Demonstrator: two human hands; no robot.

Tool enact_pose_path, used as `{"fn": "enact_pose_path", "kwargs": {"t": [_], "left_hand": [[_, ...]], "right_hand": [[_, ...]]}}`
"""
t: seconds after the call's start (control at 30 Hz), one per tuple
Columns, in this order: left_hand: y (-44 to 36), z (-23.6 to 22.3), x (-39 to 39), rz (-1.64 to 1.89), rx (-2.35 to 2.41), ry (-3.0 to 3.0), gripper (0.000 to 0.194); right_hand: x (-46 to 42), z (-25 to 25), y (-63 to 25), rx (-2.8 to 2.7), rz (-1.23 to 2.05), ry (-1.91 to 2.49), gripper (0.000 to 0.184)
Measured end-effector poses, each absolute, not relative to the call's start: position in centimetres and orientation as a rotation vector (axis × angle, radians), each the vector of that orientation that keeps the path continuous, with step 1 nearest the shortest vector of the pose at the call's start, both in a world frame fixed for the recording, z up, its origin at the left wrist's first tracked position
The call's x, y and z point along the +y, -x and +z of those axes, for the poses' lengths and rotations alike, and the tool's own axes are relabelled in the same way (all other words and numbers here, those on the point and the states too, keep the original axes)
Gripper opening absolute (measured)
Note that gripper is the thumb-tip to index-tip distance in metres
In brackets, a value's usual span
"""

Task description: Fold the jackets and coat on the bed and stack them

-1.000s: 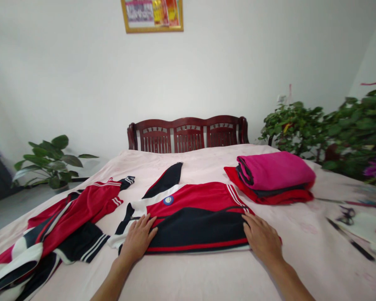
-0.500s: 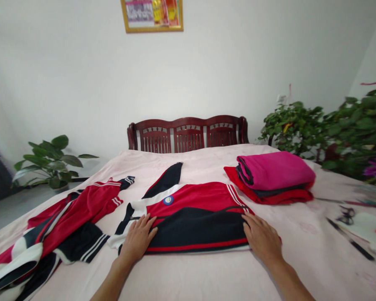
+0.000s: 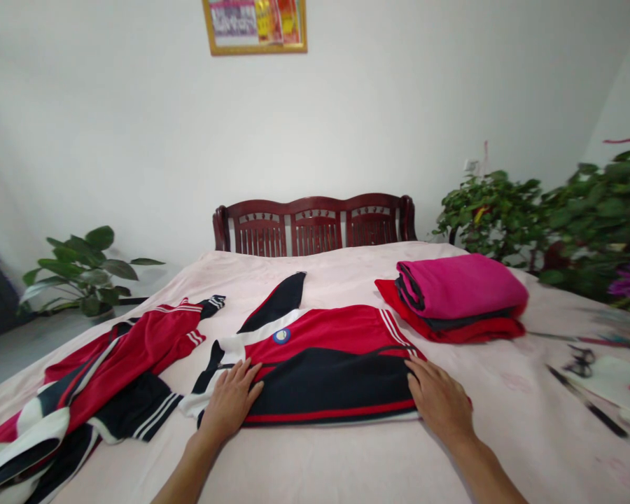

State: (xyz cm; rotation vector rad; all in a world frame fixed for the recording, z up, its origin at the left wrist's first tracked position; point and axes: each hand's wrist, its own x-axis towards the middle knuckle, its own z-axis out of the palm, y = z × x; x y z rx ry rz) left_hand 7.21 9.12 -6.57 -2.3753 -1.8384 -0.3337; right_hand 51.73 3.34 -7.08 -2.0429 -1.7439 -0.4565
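Note:
A red, navy and white tracksuit jacket point(image 3: 325, 381) lies on the pink-covered table point(image 3: 315, 465) in front of me. Its near sleeve is laid across the body, and its far navy sleeve points away from me. A round blue badge point(image 3: 282, 336) shows on the chest. My left hand point(image 3: 232, 395) rests flat on the jacket at the collar end, fingers stretched out. At the hem and cuff end, my right hand point(image 3: 441, 399) lies with its fingers spread on the cloth. What is under both palms is hidden.
To the left lies another red and navy jacket point(image 3: 131, 364), crumpled. A folded stack of magenta and red cloth point(image 3: 462, 287) sits at right. Beyond it are a black-handled knife point(image 3: 588, 402) and small dark scissors point(image 3: 579, 360). Potted plants point(image 3: 87, 273) and a wooden bench point(image 3: 315, 224) stand around.

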Motion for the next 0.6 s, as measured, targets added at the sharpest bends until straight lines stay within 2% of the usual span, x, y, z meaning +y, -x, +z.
{"fn": "enact_pose_path", "kwargs": {"t": [0.6], "left_hand": [[-7.01, -6.87, 9.27, -0.338, -1.846, 2.373, 0.05]], "right_hand": [[3.41, -7.26, -51.93, -1.725, -0.423, 2.009, 0.04]]}}
